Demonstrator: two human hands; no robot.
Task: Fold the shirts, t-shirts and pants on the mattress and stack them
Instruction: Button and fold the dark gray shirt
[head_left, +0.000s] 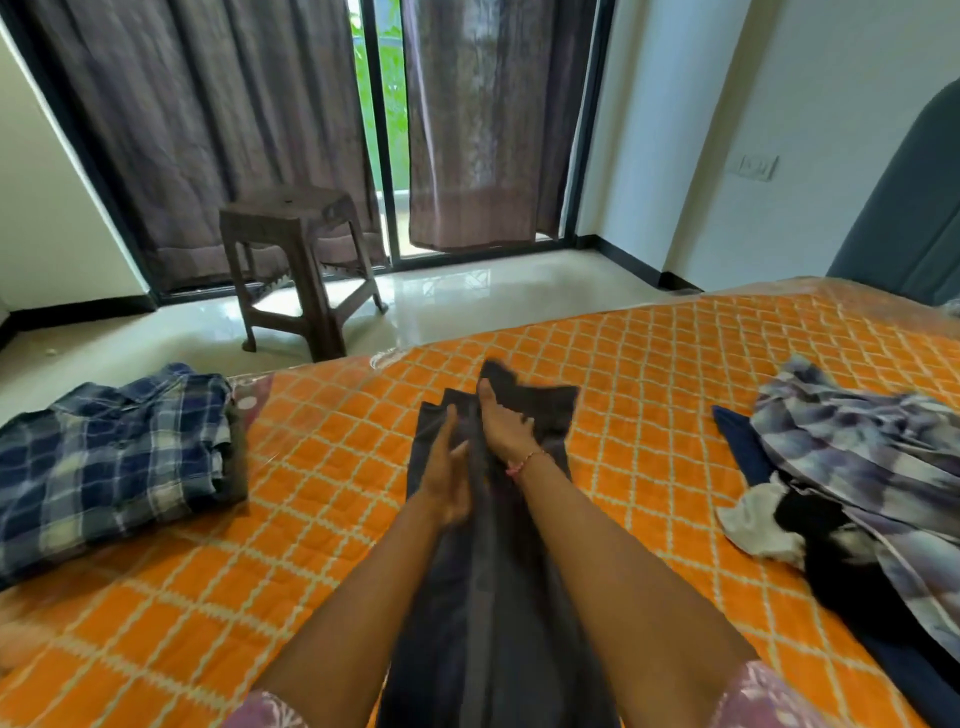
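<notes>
Both hands are down on a pair of dark grey trousers (493, 571) laid lengthwise along the middle of the orange quilted mattress (649, 374), running from the person's lap out past the fingertips. The right hand (506, 423) lies flat with its fingers straight, pressing the cloth near the far end; the left hand (445, 467), just beside it on the near side, has loosely straight fingers laid along the fabric, pinching nothing that I can see. The trousers look soft and limp, somewhat heavier than a shirt, so they should slide readily on the glossy cover and sag if lifted by one point; taking the far edge beyond the right fingertips with both hands seems the sound grip. Well off to the left hand's side sits a folded blue checked shirt (109, 457); well off to the right, a heap of unfolded clothes (857, 467).
</notes>
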